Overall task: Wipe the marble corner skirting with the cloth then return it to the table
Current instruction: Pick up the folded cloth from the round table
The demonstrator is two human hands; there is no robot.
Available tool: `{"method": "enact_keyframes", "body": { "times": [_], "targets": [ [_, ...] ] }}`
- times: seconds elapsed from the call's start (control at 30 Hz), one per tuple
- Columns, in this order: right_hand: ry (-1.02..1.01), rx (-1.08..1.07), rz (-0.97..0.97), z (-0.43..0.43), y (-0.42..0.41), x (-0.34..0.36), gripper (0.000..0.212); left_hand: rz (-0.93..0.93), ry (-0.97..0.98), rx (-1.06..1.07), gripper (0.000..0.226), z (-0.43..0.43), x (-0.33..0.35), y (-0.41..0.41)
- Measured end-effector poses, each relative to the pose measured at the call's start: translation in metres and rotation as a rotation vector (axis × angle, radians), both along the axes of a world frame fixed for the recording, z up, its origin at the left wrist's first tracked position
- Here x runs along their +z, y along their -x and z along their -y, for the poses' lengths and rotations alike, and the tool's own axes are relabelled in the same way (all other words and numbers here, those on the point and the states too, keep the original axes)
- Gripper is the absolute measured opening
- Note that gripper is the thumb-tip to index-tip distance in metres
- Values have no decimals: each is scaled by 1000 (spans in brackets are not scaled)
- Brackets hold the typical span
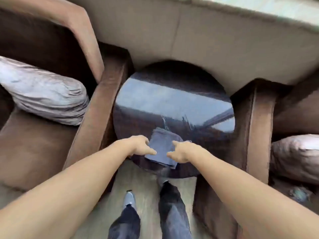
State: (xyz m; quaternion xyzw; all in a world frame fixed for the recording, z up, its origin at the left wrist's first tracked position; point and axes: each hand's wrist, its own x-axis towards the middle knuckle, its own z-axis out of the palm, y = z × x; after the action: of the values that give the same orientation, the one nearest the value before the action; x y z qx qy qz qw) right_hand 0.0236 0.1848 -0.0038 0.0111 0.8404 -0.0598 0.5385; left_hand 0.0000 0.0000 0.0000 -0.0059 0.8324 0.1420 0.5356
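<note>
A folded blue-grey cloth (162, 149) lies near the front edge of a round, dark, glossy table (174, 104). My left hand (139, 145) rests at the cloth's left edge, thumb touching it and fingers curled over its upper left corner. At the cloth's right edge is my right hand (181, 150), fingers spread and fingertips on the fabric. Neither hand has lifted the cloth; it lies flat on the tabletop. The picture is blurred. Behind the table runs a beige wall (207, 40); no marble skirting is recognisable.
A brown armchair (96, 107) with a silver cushion (43, 94) stands left of the table. Another brown armchair (255, 121) with a silver cushion (296, 152) stands right. My legs and grey shoes (129, 199) are on the pale wooden floor below.
</note>
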Motion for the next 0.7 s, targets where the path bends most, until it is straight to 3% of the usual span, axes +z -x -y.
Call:
{"method": "enact_keyframes", "body": {
  "times": [0.1,0.17,0.23,0.3,0.37,0.47,0.53,0.6,0.7],
  "targets": [
    [15,-99,-86,-13,-10,-39,71,-146,-23,200,65,-7,-42,-19],
    [89,-195,-62,-19,-18,-63,63,-170,-6,344,69,-18,-64,-33],
    [163,-344,-173,-19,-22,-82,54,-188,3,452,67,-29,-85,-41],
    [199,-569,-349,-16,-23,-95,45,-255,13,586,59,-36,-102,-43],
    [182,-940,-445,-9,-20,-103,47,-266,-38,768,41,-41,-112,-42],
    [205,-1419,-359,3,-11,-103,50,-96,-205,994,26,-35,-118,-44],
    [377,-1610,-154,14,-6,-94,27,16,-344,1161,20,-21,-113,-53],
    [468,-1574,-53,34,-7,-74,19,-12,-407,1280,20,5,-104,-67],
    [563,-1411,-79,77,-17,-39,18,-69,-480,1435,28,60,-77,-98]
  ]
}}
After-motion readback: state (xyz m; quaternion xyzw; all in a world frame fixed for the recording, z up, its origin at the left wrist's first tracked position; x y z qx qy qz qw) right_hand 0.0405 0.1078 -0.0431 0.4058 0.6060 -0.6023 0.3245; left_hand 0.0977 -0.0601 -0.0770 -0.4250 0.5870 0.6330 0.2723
